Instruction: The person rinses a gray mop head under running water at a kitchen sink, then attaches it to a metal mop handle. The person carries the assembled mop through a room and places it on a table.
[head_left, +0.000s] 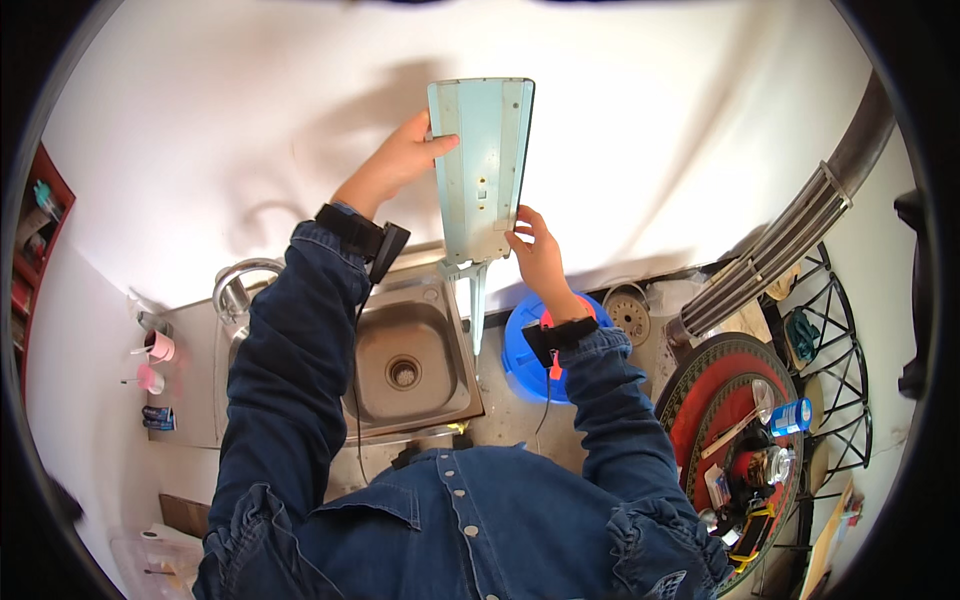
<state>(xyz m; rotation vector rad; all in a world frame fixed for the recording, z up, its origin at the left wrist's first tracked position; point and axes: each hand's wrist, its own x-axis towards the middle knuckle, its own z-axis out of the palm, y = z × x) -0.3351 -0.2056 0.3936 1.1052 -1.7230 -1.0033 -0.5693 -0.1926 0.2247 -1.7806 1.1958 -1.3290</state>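
Note:
A long, flat, pale blue panel [480, 150] with small holes in its face stands upright before the white wall. My left hand [405, 152] is closed on its upper left edge, thumb across the face and the other fingers mostly hidden behind. At the lower right edge, my right hand [536, 248] grips the panel between thumb and fingers. From the panel's bottom end a narrow pale blue leg-like piece [478, 305] runs down beside the sink; I cannot tell what kind of object this is.
Below left is a steel sink [403, 400] with a curved tap [240, 280]. A blue tub [525, 360] sits under my right forearm. Right of it are a round red table [690, 415] crowded with small things, a dark stove pipe [780, 255] and a black metal rack [850, 370].

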